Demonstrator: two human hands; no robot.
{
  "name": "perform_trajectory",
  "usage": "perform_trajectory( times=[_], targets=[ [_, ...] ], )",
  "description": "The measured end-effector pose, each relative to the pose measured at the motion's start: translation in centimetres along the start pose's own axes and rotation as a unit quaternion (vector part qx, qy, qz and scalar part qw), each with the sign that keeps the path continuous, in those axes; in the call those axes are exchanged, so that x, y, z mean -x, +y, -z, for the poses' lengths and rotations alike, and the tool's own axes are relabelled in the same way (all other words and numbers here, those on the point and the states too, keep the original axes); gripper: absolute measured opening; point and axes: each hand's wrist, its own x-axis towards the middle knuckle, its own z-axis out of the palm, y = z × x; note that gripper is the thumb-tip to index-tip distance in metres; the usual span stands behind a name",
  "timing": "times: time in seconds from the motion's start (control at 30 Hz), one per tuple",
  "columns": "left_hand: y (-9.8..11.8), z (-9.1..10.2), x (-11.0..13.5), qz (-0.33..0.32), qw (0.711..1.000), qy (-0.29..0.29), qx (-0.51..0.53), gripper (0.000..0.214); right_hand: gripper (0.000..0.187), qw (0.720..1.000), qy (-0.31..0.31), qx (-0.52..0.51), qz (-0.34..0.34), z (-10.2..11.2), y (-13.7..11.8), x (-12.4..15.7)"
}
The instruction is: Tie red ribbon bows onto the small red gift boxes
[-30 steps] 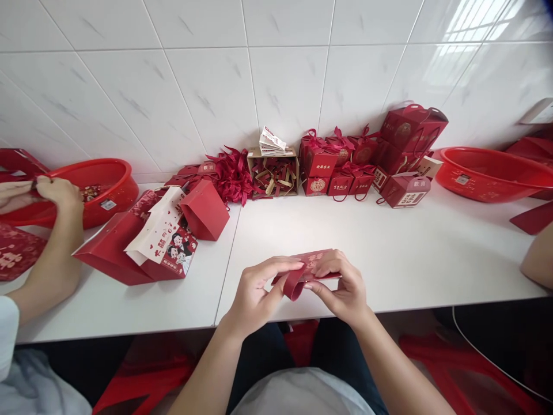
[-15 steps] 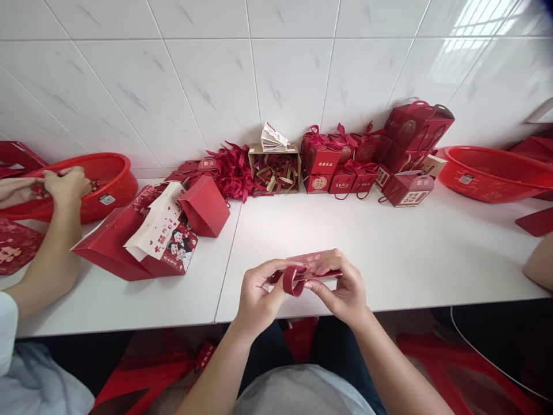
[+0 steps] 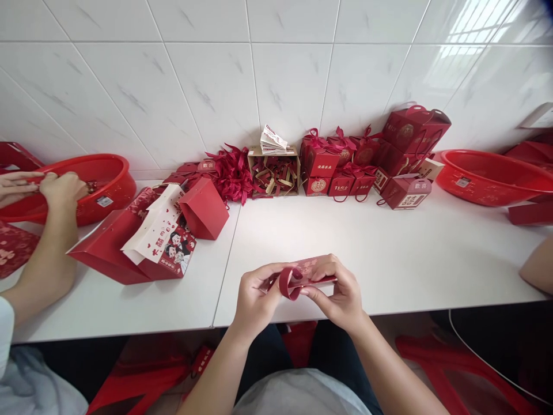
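A red gift box (image 3: 307, 265) is held above the front part of the white table, tilted so its printed face shows at the far side. My left hand (image 3: 258, 295) grips its left end, thumb pressed near a looped dark-red ribbon (image 3: 285, 283) that curls out toward me. From the right, my right hand (image 3: 339, 288) grips the other end, fingers bent over the top and thumb below the near edge by the ribbon. Part of the box is hidden behind my fingers.
Gift boxes (image 3: 161, 245) stand left on the white table (image 3: 276, 230). Along the wall are ribbon bows (image 3: 233, 173), an open carton (image 3: 275, 195), and stacked boxes (image 3: 320, 162). Red basins (image 3: 492, 193) flank both sides. A co-worker's hand (image 3: 64, 190) works at the left basin; another person's arm (image 3: 538, 266) is at right.
My hands and the box have shifted slightly left, with the same hold on the box and ribbon. At left, the co-worker's hands have moved a little over the basin.
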Motion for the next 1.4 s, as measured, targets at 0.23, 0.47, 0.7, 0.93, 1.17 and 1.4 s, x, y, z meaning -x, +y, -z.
perform_trajectory(
  times=[0.23, 0.47, 0.7, 0.93, 1.17, 1.4],
  targets=[
    [-0.1, 0.0, -0.1, 0.014, 1.000, -0.015, 0.000, 0.015, 0.017, 1.000, 0.001, -0.010, -0.012, -0.1, 0.2, 0.2],
    [0.3, -0.1, 0.0, 0.014, 0.999, -0.042, -0.021, 0.015, 0.019, 0.999, 0.002, -0.021, -0.028, 0.0, 0.4, 0.4],
    [0.1, 0.1, 0.0, 0.023, 0.998, -0.042, -0.031, 0.015, 0.018, 0.999, 0.005, -0.022, -0.030, -0.1, 0.5, 0.3],
    [-0.4, 0.5, 0.6, -0.027, 0.996, -0.086, -0.020, 0.014, 0.020, 0.997, 0.006, -0.050, -0.056, -0.1, 0.6, 0.8],
    [-0.9, 0.9, 0.0, -0.059, 0.985, -0.157, 0.034, 0.015, 0.021, 0.995, 0.015, -0.074, -0.066, -0.2, 0.9, 1.1],
    [-1.7, 0.4, 0.0, -0.103, 0.985, -0.136, 0.012, 0.011, 0.024, 0.996, 0.011, -0.070, -0.056, 0.1, 0.8, 0.8]
  ],
)
